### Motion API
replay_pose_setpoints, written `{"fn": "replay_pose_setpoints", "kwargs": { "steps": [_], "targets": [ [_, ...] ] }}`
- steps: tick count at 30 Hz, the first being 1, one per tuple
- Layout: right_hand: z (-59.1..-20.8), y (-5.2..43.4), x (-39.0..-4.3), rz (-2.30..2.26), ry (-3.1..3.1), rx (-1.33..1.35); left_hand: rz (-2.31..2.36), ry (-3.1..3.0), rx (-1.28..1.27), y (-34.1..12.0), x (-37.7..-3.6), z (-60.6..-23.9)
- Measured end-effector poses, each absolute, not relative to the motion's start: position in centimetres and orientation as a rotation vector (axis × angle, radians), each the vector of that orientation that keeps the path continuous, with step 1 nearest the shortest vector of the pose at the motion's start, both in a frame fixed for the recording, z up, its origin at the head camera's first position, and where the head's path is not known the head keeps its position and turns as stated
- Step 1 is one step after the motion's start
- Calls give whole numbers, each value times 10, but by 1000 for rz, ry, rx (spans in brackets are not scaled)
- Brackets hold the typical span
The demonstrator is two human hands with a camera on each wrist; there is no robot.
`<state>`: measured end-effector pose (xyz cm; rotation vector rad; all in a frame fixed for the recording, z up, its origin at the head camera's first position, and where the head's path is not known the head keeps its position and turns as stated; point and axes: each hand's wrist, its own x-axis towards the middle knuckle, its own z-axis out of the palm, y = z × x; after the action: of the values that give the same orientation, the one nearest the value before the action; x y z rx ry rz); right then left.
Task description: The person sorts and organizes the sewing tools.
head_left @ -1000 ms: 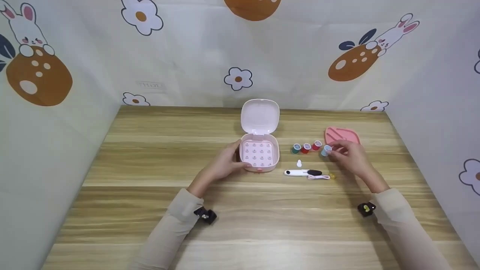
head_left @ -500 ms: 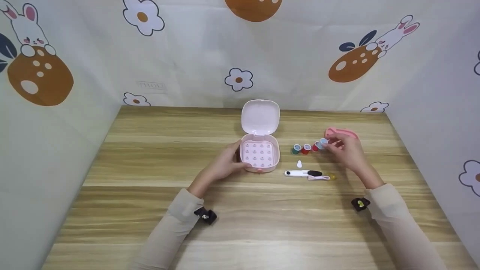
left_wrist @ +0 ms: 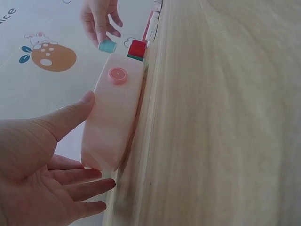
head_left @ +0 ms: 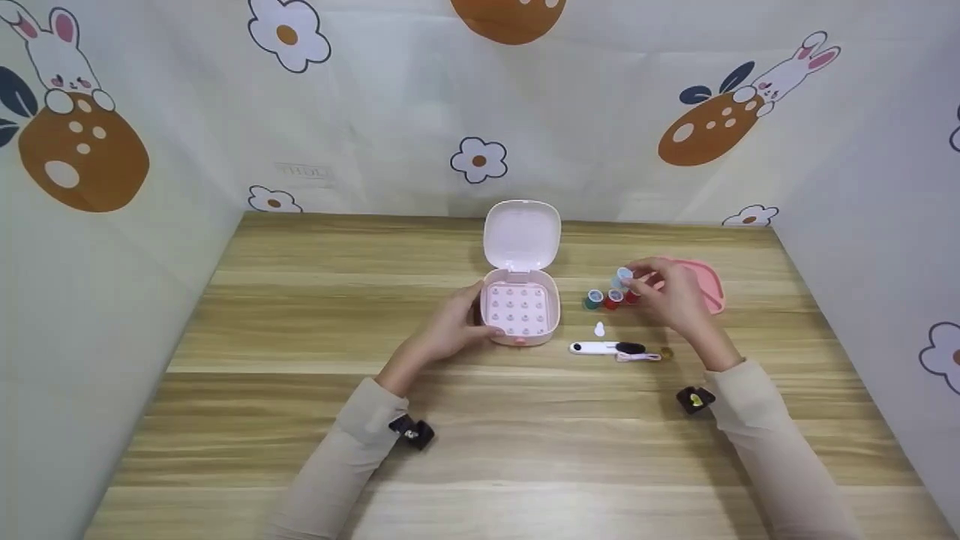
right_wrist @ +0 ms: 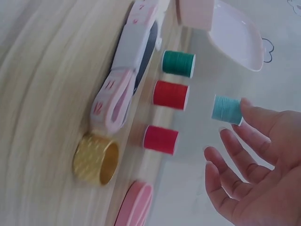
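Note:
My left hand (head_left: 446, 330) holds the left side of a pale pink sewing box (head_left: 523, 234), thumb at its front corner. The box's lid stands up, and inside lies a tray with rows of small pegs; a round pink button clasp (left_wrist: 117, 75) shows on its front. Between thumb and fingertips, my right hand (head_left: 671, 296) pinches a light blue thread spool (right_wrist: 226, 109), raised above the table. Below it stand a green spool (right_wrist: 178, 63), a red spool (right_wrist: 170, 95) and another red spool (right_wrist: 161, 140), this last partly hidden by the hand in the head view.
In front of the spools lie a white-and-black tool (head_left: 604, 348), a folded tape measure (head_left: 637, 358), a gold thimble (right_wrist: 95, 159) and a small white piece (head_left: 599, 329). A pink tray (head_left: 711, 286) lies behind the right hand. Printed cloth walls (head_left: 390, 97) enclose the table.
The right hand has lifted the light blue spool off the table and carried it left, over the red spools. My left hand stays at the box.

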<state>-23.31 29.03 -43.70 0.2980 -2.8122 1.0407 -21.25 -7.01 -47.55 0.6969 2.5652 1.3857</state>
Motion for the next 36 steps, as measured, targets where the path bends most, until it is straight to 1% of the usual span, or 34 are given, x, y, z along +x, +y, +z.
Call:
{"fn": "replay_pose_setpoints", "kwargs": {
  "steps": [16,23,36],
  "targets": [
    [-437,247,-235,1141,-2744,331,1362,2585,669,-70,-211,-474],
    [-440,233,-232,1179,-2738,305,1377,2576,692,-70,-212,-475],
    [-444,210,-231,1256,-2764,296,1405,2538,632,-69,-211,-473]
  ]
}}
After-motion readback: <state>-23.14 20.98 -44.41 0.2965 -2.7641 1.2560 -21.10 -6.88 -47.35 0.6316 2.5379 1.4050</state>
